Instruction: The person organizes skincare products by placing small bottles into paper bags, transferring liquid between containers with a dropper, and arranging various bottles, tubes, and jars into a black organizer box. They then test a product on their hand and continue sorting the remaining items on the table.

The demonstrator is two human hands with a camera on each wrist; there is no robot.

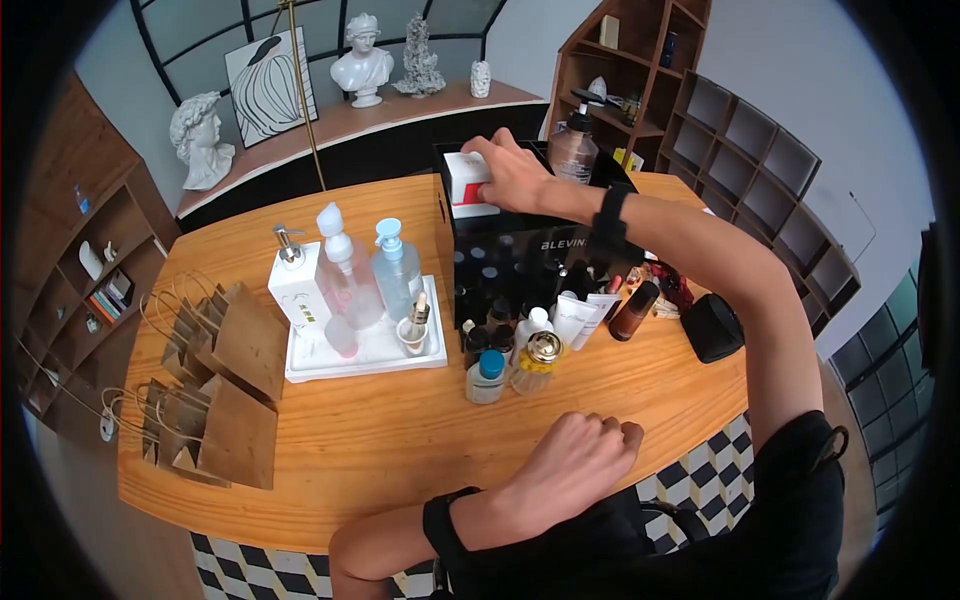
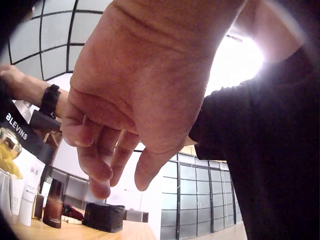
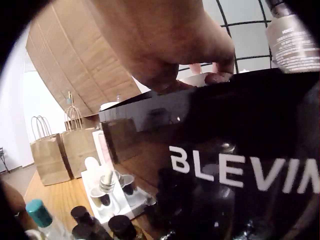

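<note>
My right hand [image 1: 515,172] pinches a white box with a red patch [image 1: 463,172] at the left end of a glossy black organizer [image 1: 520,250] lettered BLEVINS. In the right wrist view, the fingers of that hand [image 3: 160,45] reach over the organizer's rim, whose wall hides most of the white box. A pump bottle [image 1: 572,155] stands in the organizer's right part. My left hand [image 1: 570,468] hovers at the table's front edge, holding nothing, its fingers loosely curled in the left wrist view. Nearest to it are a blue-capped jar [image 1: 486,380] and a gold-capped bottle [image 1: 535,372].
A white tray [image 1: 375,368] left of the organizer carries several pump bottles and a dropper bottle [image 1: 415,325]. Brown paper bags [image 1: 240,345] stand at the table's left. White tubes [image 1: 575,318], a brown bottle [image 1: 633,312] and a black pouch [image 1: 712,328] line the right side.
</note>
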